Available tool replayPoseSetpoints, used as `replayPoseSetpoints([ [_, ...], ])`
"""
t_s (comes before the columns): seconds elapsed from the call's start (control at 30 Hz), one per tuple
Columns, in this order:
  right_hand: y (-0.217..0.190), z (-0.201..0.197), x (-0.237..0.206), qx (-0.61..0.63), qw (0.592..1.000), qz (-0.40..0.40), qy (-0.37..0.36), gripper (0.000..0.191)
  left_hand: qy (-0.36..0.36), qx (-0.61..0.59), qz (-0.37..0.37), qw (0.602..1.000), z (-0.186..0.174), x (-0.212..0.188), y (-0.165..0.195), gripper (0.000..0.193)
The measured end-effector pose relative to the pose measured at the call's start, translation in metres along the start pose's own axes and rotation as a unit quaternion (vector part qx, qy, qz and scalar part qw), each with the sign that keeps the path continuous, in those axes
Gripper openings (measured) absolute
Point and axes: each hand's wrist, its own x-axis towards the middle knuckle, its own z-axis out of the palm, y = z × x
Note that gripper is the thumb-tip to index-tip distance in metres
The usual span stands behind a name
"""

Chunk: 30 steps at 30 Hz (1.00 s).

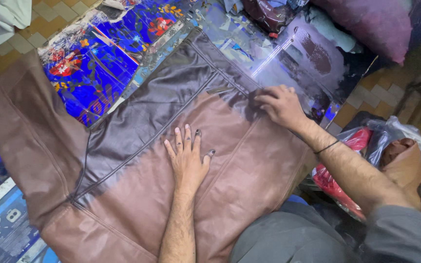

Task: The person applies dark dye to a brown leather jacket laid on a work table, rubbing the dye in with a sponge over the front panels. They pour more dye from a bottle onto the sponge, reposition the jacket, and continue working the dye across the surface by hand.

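A brown leather jacket (137,195) lies spread flat on a glossy sheet with blue and red flowers (98,63). Its upper part is stained much darker, almost black. My left hand (187,158) rests palm down on the brown middle of the jacket, fingers spread, fingertips dark with stain. My right hand (279,104) presses on the jacket's far edge at the border of the dark area, fingers curled; I cannot tell whether it holds a cloth. A thin black band sits on my right wrist.
A clear plastic bag with red and brown items (391,151) lies at the right. A purple cushion (366,24) sits at the top right. Checked floor tiles (49,12) show at the top left, with pale cloth in the corner.
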Motion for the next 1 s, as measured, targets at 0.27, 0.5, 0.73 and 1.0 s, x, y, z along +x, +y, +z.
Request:
replayPoseSetpoints([
  [0.27,-0.021,0.012,0.104,-0.014,0.985,-0.17,-0.02,0.034,0.014,-0.012,0.001,1.0,0.0,-0.002,-0.002,0.072],
  [0.5,-0.036,0.02,0.147,-0.039,0.938,-0.302,-0.163,0.033,-0.003,-0.021,-0.009,1.0,-0.003,-0.002,-0.002,0.07],
  [0.73,-0.013,-0.013,0.09,-0.089,0.904,-0.282,-0.308,0.023,0.008,-0.022,-0.006,1.0,-0.001,0.0,-0.003,0.071],
  [1.0,-0.015,-0.032,0.077,-0.085,0.905,-0.204,-0.362,0.025,0.003,-0.012,-0.001,1.0,-0.002,-0.001,-0.001,0.072],
])
